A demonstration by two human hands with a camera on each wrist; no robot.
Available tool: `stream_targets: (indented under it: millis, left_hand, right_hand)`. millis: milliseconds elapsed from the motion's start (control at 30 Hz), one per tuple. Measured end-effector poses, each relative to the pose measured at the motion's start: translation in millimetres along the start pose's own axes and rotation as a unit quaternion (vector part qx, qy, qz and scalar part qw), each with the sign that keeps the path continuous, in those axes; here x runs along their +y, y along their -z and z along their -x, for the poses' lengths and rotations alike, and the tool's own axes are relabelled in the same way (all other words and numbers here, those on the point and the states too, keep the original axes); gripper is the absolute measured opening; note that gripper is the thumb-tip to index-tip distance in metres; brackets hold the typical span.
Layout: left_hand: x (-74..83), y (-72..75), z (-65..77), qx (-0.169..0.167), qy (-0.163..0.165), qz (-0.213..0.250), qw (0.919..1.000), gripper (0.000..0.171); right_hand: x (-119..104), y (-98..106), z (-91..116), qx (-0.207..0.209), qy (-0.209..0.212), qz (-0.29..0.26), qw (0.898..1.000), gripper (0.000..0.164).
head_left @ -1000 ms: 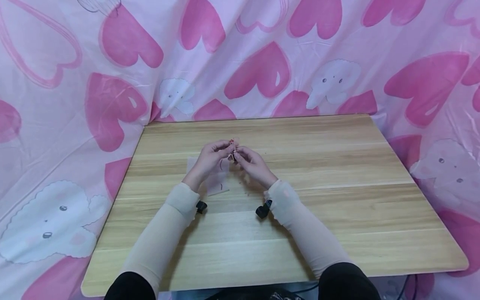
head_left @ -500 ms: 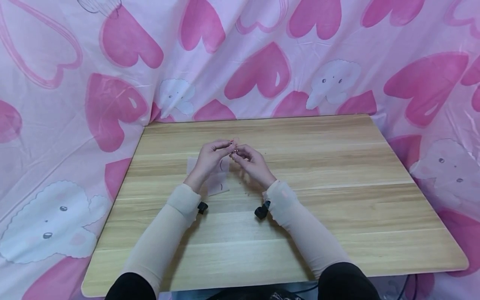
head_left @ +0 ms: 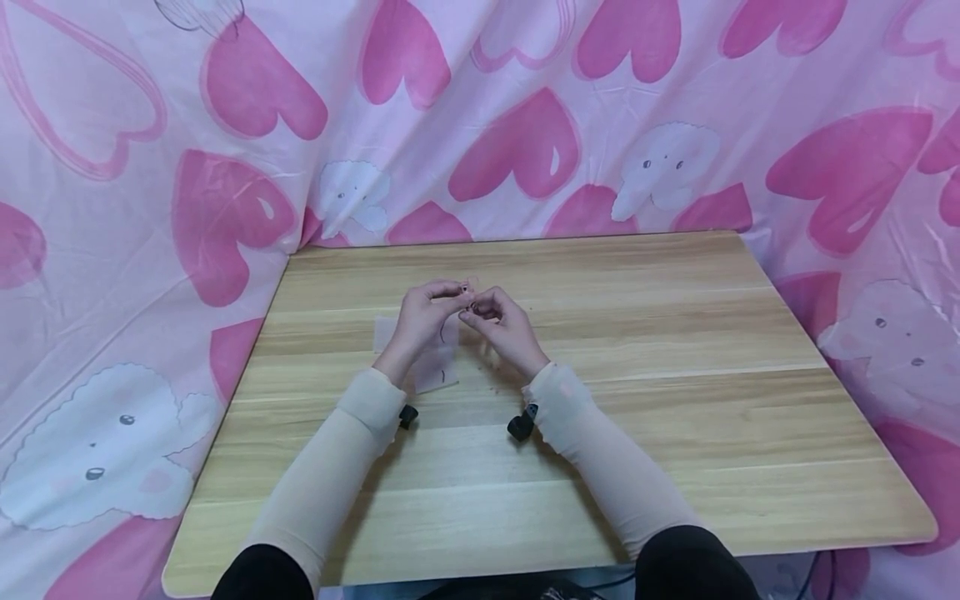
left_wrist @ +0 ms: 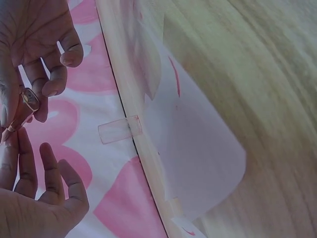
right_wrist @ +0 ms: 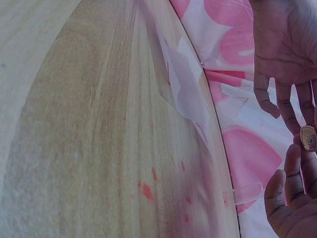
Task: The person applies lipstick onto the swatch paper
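Observation:
My left hand (head_left: 423, 317) and right hand (head_left: 508, 327) meet above the far middle of the table. Between their fingertips they pinch a small gold lipstick tube (left_wrist: 22, 110), and its squarish end (right_wrist: 309, 139) faces the right wrist camera. Fingers hide much of the tube. In the left wrist view the left hand is the lower one and the right hand the upper. A clear, hollow cap (left_wrist: 119, 130) stands on the table just beyond the hands. Partly under the left hand lies a white sheet of paper (head_left: 435, 367) with thin dark-red strokes.
Red smears (right_wrist: 147, 191) mark the wooden table (head_left: 675, 400) near the paper. Behind and at both sides hangs a pink curtain (head_left: 517, 142) with hearts. A small black camera sits at each wrist. Cables show below the table's front edge.
The right fingertips have shifted slightly left and closed in on the lipstick, so less of it shows below the fingers. Both wrists have drawn a little closer together. Paper and cap stay put.

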State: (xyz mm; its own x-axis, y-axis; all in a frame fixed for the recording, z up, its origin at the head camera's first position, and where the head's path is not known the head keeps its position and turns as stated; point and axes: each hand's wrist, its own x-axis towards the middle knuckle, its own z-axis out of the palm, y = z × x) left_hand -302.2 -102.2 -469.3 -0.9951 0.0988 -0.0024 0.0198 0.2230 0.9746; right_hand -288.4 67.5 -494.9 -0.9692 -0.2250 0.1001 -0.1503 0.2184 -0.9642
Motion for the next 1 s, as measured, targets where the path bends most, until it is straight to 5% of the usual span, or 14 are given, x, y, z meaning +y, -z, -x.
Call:
stream_targets:
  millis: [300, 533, 633, 833, 1000]
  left_hand:
    - [4.3, 0.3, -2.2, -0.033, -0.013, -0.029, 0.9990, 0.037]
    - [2.2, 8.9, -18.2, -0.047, -0.014, -0.133, 0.9898, 0.048]
    - [-0.1, 10.4, -36.9, -0.045, -0.022, -0.213, 0.9758, 0.053]
    - [-0.7, 4.2, -70.3, -0.070, -0.013, -0.378, 0.9229, 0.064]
    - [-2.0, -9.4, -75.4, -0.094, -0.015, -0.410, 0.9073, 0.061]
  right_hand:
    - [14, 0, -1, 0.021, 0.015, -0.015, 1.000, 0.036]
    - [17, 5, -1, 0.038, 0.012, -0.039, 0.998, 0.035]
    - [16, 9, -2, 0.043, 0.008, -0.039, 0.998, 0.035]
    - [13, 13, -1, 0.036, -0.012, -0.044, 0.998, 0.038]
    - [-1, 12, 9, 0.027, -0.026, -0.049, 0.998, 0.031]
